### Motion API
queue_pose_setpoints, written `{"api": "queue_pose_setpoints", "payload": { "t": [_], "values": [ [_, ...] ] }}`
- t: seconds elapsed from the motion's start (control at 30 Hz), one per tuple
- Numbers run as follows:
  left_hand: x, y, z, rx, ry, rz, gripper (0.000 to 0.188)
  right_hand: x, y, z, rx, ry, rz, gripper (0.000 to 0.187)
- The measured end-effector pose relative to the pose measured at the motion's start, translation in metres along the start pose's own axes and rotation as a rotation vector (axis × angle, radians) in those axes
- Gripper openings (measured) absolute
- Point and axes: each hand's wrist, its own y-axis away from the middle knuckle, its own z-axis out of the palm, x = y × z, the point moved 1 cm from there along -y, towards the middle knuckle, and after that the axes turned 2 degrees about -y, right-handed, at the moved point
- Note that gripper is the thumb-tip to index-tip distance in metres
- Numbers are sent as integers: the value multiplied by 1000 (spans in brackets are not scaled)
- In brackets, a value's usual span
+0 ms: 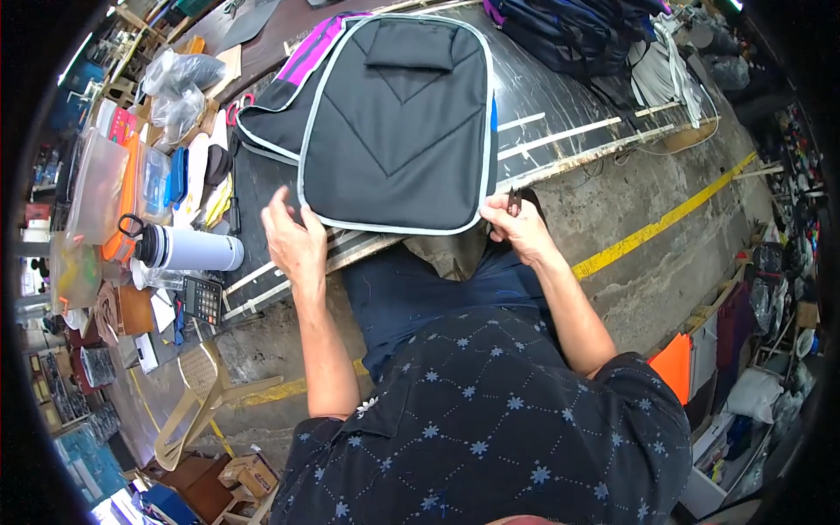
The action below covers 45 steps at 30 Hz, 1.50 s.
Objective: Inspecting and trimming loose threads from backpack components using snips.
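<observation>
A black padded bag panel [398,144] with light grey edge binding and stitched V lines lies in front of me, its lower edge overhanging the table's near edge. A black padded flap [409,45] sits at its top. Black and purple bag parts [289,109] stick out from under its left side. At the lower left corner is my left hand [297,243], fingers apart, thumb at the binding. My right hand [521,229] is closed at the lower right corner. Between its fingers shows a small dark tool [514,203], perhaps thread snips; its tip is partly hidden.
On the left stand a white bottle [201,249], a calculator [202,299], red-handled scissors [236,110] and plastic boxes [96,188]. Dark blue bags [569,35] are piled far right on the table [560,131]. A plastic chair [206,385] is at lower left.
</observation>
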Motion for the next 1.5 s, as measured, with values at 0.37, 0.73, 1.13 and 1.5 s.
{"api": "queue_pose_setpoints", "payload": {
  "t": [0.37, 0.73, 1.13, 1.5],
  "values": [
    [155, 54, 14, -478, 811, 275, 18, -38, -7, 6, 212, 324, -146, 25],
    [151, 77, 48, -466, 620, 332, 20, -7, -13, -5, 6, 38, -113, 20],
    [145, 63, 59, -650, 742, 27, 13, -9, 0, 6, 27, 172, -156, 18],
    [141, 73, 64, -753, 887, -119, 16, -55, 43, 20, 139, 878, -585, 31]
  ]
}}
